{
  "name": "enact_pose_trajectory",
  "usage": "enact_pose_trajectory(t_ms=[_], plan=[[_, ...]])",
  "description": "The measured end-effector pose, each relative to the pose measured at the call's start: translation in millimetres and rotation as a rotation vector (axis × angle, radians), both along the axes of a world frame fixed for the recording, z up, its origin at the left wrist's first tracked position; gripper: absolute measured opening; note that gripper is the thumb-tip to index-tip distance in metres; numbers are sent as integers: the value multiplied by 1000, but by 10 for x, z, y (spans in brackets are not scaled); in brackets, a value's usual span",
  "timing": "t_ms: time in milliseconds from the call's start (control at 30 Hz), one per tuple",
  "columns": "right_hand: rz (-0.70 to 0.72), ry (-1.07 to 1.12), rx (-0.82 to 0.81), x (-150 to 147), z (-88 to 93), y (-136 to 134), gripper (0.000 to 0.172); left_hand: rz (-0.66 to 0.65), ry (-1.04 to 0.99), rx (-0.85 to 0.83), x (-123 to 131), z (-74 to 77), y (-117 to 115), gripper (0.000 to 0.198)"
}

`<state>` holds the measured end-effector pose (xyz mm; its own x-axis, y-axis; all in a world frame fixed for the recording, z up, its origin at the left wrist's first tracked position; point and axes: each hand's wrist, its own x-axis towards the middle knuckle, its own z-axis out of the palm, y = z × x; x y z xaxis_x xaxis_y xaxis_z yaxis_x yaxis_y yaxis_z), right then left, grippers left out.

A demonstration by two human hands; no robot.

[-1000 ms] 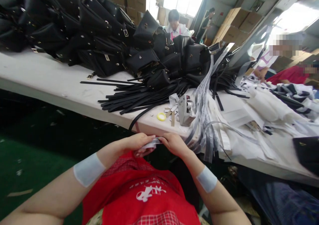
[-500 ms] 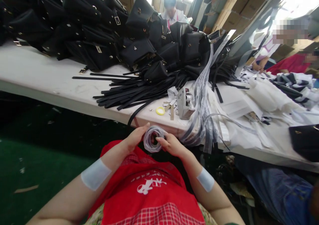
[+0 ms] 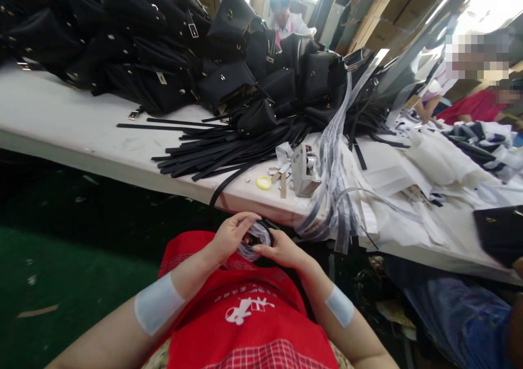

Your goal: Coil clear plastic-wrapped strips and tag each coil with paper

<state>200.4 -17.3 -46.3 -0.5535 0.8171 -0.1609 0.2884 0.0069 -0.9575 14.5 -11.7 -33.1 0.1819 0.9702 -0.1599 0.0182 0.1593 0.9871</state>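
Between my hands, just off the table's front edge, is a ring-shaped coil of strap in clear plastic [image 3: 262,234], with a dark band along its upper right rim. My left hand [image 3: 233,237] grips the coil from the left, fingers bent over its top. On the other side my right hand [image 3: 285,249] pinches it, thumb across the front and fingers behind. Fingers hide part of the coil's left side. Long plastic-covered strips [image 3: 333,145] hang over the table edge to the right of my hands.
Black bags with metal fittings [image 3: 143,69] are heaped along the back of the white table [image 3: 53,113]. Black straps [image 3: 212,148], a yellow ring [image 3: 263,182] and a grey metal dispenser [image 3: 304,171] lie nearer. White material [image 3: 441,156] covers the right side. Other people work beyond.
My left hand has moved right and closed over the top of the coil, where its fingers were straighter before. The coil has turned, and a dark band shows at its rim.
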Motion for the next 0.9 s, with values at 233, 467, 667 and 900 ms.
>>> enact_pose_trajectory(t_ms=[233,467,667,900], plan=[[304,-254,7,70,7,66,42,-259,187,1,-98,-159,-284,41],[-498,-813,468,203,139,888,35,-218,159,-205,-83,-416,-560,52],[-447,-1230,525,107,36,1208,27,-245,160,-206,-113,-310,-529,52],[-394,-1258,493,227,192,1089,36,-214,25,-291,-129,-374,-547,53]])
